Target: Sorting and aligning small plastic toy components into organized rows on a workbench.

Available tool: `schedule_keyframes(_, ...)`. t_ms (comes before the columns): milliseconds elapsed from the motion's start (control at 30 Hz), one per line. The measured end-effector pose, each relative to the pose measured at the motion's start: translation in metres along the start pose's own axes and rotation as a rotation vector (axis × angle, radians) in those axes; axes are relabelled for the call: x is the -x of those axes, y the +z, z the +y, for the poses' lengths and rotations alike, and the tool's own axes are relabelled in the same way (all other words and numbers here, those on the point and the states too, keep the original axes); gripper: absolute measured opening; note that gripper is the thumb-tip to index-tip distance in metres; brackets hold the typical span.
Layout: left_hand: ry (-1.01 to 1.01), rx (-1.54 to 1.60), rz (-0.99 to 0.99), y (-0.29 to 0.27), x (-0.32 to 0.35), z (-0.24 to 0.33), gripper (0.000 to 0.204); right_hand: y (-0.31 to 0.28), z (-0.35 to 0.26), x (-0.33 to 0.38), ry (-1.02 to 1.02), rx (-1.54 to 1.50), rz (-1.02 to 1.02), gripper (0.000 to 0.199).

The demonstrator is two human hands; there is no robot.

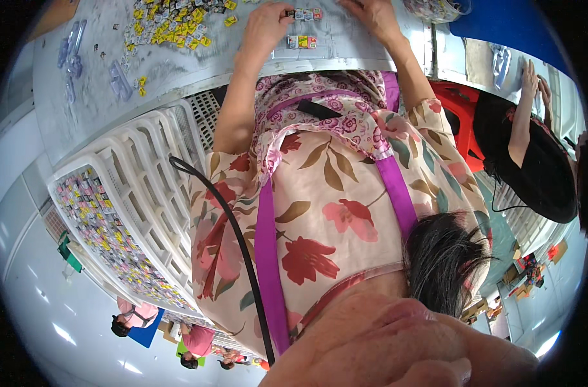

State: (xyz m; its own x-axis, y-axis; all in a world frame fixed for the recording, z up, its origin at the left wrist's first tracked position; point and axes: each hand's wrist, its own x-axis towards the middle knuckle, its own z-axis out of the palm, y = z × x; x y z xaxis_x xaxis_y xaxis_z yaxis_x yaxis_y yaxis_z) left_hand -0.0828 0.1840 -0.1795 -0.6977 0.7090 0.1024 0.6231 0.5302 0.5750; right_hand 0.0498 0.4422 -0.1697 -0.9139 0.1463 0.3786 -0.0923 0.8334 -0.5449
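With the near row of small pieces [302,42] taken as the dial's centre, room for a hand is left on the counter [358,55] from 3 to 5 o'clock, up to the right forearm [409,68]. At 12, passage is blocked by the far row [307,14]; at 8, by the left forearm [242,68]. Past the left wrist, at 9, a lane is left before the yellow heap [168,26]. Toward 3, beyond the right wrist, the way is narrowed by a clear tub [436,9].
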Motion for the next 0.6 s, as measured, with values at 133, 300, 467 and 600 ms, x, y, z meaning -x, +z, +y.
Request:
schedule_keyframes(133, -0.039, 0.075, -0.004, -0.005, 0.003, 0.0, 0.03, -0.004, 0.011, -0.01, 0.059, 0.063, 0.059, 0.031)
schedule_keyframes(300, -0.247, -0.159, 0.299, -0.06, 0.015, -0.079, 0.027, 0.007, -0.029, -0.004, 0.247, -0.301, 0.075, 0.031)
schedule_keyframes(467, -0.302, -0.218, 0.338, -0.083, 0.004, -0.128, 0.027, 0.054, -0.053, -0.041, -0.017, -0.271, -0.074, 0.024)
schedule_keyframes(600, -0.051, -0.429, 0.443, -0.081, 0.005, -0.161, 0.024, 0.109, -0.096, -0.09, -0.291, -0.185, -0.201, 0.024)
